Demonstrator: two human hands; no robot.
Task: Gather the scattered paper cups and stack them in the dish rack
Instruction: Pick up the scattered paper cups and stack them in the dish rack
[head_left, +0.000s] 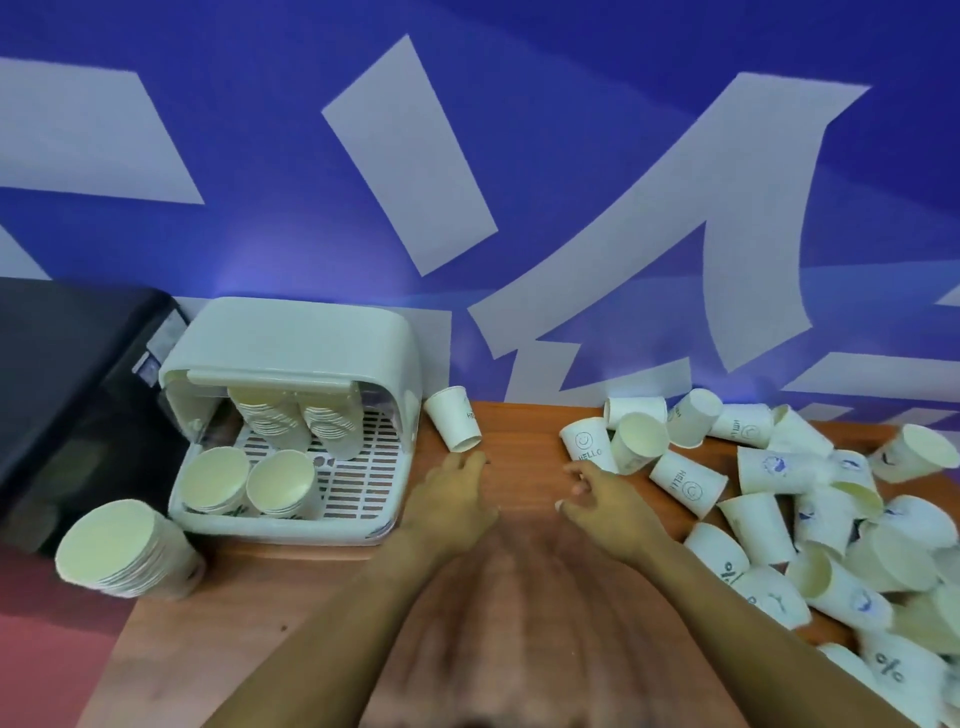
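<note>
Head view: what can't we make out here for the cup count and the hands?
- Dish rack: rear cup stacks run up under the raised lid; their tops are hidden.
- Scattered cups: the pile is cut off by the right and bottom edges, and cups overlap; no reliable count.
- Left hand and right hand: motion-blurred; fingertip contact with the table unclear.
- Stack outside the rack: rims too blurred to count.
</note>
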